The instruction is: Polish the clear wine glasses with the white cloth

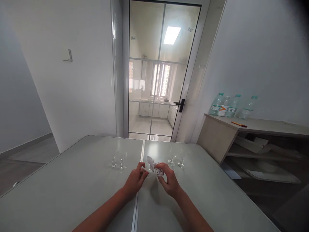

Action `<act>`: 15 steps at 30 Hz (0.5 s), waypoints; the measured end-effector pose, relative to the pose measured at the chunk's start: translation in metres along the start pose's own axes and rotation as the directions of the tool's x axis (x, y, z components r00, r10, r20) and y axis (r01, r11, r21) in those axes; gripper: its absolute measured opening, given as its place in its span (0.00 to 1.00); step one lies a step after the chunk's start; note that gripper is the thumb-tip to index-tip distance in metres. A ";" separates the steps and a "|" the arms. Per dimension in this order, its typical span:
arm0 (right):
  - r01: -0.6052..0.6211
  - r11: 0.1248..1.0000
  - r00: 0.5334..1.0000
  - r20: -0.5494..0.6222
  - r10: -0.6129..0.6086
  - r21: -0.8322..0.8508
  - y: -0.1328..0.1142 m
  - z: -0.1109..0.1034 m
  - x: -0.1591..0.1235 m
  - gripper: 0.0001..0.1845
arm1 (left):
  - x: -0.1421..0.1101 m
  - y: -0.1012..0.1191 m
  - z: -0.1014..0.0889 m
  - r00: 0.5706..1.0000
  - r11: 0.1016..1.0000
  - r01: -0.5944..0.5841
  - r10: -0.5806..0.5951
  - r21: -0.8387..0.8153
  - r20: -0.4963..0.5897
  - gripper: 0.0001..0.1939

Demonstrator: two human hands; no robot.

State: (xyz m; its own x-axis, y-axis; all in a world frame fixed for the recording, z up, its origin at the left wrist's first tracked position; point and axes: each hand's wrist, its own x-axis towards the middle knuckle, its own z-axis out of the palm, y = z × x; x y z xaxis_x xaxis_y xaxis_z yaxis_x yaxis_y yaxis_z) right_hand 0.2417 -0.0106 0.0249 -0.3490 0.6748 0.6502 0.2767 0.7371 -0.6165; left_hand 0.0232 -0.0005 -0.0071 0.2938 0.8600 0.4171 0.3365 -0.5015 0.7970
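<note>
Table (72, 187), pale and glossy, split by a metal seam (143, 149) running away from the person; all places given from that seam. White cloth (158, 172) just right of it, bunched up, with one loose end standing up on the seam side.

Right hand (170, 180) right of the seam, fingers closed round the cloth, thumb below, the other fingers over the top. Left hand (135, 181) lies across the seam, fingertips just past it and near the cloth. Its fingers are bent and narrow; a clear glint shows at the tips, but I cannot tell what it is or how firmly it is gripped.

Left of the seam, beyond the left hand: two clear stemmed glasses, one farther out (113, 166), one nearer (122, 167), both upright, side by side. Right of the seam, beyond the right hand: two more upright, one nearer (172, 162), one farther out (182, 165).

Well right of the seam, a cabinet (217, 129). On its top, three bottles with green caps (232, 109), a labelled cup (222, 110) among them, and an orange pen (238, 124) in front. Past the seam's far end, a glazed door (145, 77) with a black handle (181, 105).
</note>
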 end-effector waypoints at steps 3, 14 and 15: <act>-0.042 0.999 0.996 0.084 0.043 -0.012 -0.004 0.001 -0.002 0.20 | -0.001 -0.001 -0.006 0.993 0.962 -0.110 0.097 0.251 0.062 0.10; -0.573 0.680 0.818 0.273 0.506 0.458 -0.019 -0.001 0.008 0.24 | -0.001 -0.008 -0.015 0.935 0.715 -0.355 0.284 0.602 0.214 0.14; -0.584 0.642 0.803 0.238 0.547 0.496 -0.018 0.000 0.008 0.23 | 0.000 -0.009 -0.014 0.937 0.711 -0.348 0.285 0.611 0.201 0.14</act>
State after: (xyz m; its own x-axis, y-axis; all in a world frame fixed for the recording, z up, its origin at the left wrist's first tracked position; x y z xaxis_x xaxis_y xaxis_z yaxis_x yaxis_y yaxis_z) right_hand 0.2339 -0.0182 0.0410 -0.3420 0.9363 0.0792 -0.0625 0.0615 -0.9962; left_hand 0.0075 0.0051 -0.0084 0.5513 0.6439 0.5305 0.6837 -0.7131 0.1550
